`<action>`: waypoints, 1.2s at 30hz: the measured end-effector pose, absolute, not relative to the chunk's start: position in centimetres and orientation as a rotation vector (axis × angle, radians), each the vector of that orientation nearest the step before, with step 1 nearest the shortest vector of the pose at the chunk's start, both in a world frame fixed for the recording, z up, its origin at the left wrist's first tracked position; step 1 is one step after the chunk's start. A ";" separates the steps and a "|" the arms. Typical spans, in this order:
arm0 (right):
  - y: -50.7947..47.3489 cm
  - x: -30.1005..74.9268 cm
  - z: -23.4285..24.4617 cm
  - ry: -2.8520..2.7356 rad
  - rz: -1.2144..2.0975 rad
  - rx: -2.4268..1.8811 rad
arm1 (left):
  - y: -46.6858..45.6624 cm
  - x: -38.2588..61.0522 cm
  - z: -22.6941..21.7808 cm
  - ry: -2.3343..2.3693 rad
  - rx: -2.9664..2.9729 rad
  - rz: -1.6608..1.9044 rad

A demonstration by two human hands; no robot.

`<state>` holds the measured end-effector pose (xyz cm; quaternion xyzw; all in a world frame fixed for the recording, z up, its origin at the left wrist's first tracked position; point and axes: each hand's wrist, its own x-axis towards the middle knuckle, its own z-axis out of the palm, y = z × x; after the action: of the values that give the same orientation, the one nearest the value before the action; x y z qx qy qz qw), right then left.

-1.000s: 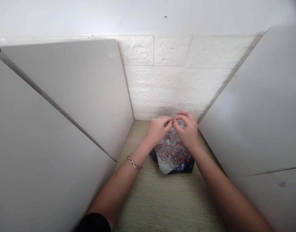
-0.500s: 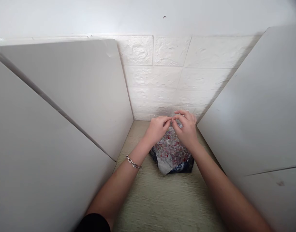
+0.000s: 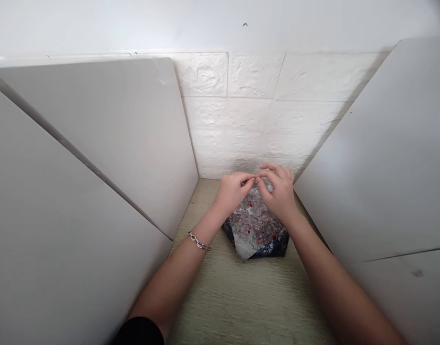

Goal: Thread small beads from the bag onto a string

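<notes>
Many small clear, pink and red beads [image 3: 254, 218] lie spread on a cloth [image 3: 275, 247] with a dark blue patterned outer side and a pale inner side. Over the far edge of the beads, my left hand [image 3: 236, 189] is closed, thumb and forefinger pinched together. My right hand [image 3: 277, 191] meets it fingertip to fingertip, thumb and forefinger also pinched, the other fingers raised and bent. Whatever sits between the fingertips is too small to make out. The hands hide part of the cloth's far side.
The cloth rests on a greenish wood-grain table [image 3: 237, 297]. Grey-white panels stand at the left [image 3: 126, 129] and at the right [image 3: 378, 158]. Behind is a white brick-patterned wall [image 3: 234, 115]. A silver chain bracelet [image 3: 198, 242] circles my left wrist.
Both hands stay in nearly the same place. The fingertips have shifted very slightly, and my right wrist sits a touch farther right.
</notes>
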<state>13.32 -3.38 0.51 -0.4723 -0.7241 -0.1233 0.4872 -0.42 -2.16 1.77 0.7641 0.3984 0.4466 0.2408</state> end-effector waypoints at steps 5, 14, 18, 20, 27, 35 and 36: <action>-3.6 13.4 0.5 -1.762 -0.357 -1.104 | -2.1 -0.4 1.7 1.111 1.979 1.227; -3.6 14.1 1.6 -1.845 -0.193 -1.234 | -2.1 -0.5 1.9 1.172 2.132 1.120; -3.6 14.4 1.7 -1.937 -0.178 -1.244 | -2.0 -0.4 1.7 1.193 2.243 1.038; -3.6 14.5 1.8 -1.981 -0.174 -1.246 | -1.9 -0.3 1.6 1.169 2.278 0.995; -3.5 15.2 2.6 -2.010 0.254 -1.335 | -1.9 -0.5 1.6 1.015 2.202 0.871; -3.3 16.1 3.1 -1.919 0.688 -1.265 | -2.3 -1.2 2.6 1.006 2.002 0.769; -3.4 16.1 3.3 -1.939 0.664 -1.251 | -2.3 -1.2 2.7 1.014 2.002 0.763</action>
<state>16.07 -3.43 3.29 -0.4855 -0.7529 0.2579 0.3617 -1.22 -2.32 2.69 0.7825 0.3965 0.2983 0.3762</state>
